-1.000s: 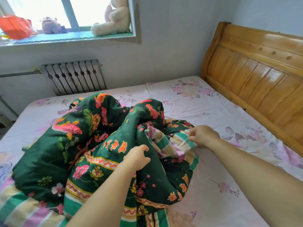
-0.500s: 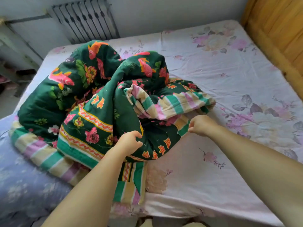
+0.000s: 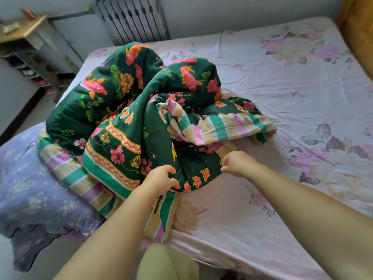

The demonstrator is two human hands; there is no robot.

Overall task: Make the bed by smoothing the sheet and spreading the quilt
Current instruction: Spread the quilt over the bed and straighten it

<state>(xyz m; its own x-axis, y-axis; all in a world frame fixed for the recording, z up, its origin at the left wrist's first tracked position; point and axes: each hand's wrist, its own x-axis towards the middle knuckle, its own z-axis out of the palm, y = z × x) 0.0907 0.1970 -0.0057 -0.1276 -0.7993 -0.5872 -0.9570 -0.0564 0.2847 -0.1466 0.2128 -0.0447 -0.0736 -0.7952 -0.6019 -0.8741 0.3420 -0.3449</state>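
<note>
A dark green quilt (image 3: 141, 110) printed with red fish and flowers, striped on its underside, lies bunched in a heap on the left half of the bed. The pale pink floral sheet (image 3: 282, 98) covers the mattress and shows some creases. My left hand (image 3: 159, 178) grips the quilt's near green edge with curled fingers. My right hand (image 3: 236, 162) pinches the same edge a little further right. Part of the striped lining hangs over the near side of the mattress.
A purple floral blanket (image 3: 30, 188) drapes over the bed's left end. A radiator (image 3: 131, 17) stands on the far wall and a small wooden shelf (image 3: 24, 29) at the far left. The wooden headboard (image 3: 359, 33) rises at the right.
The view has tilted down and pulled back toward the near bed edge. Both hands have drawn the quilt's edge toward me, and the right hand has shifted from the striped fold to the green edge.
</note>
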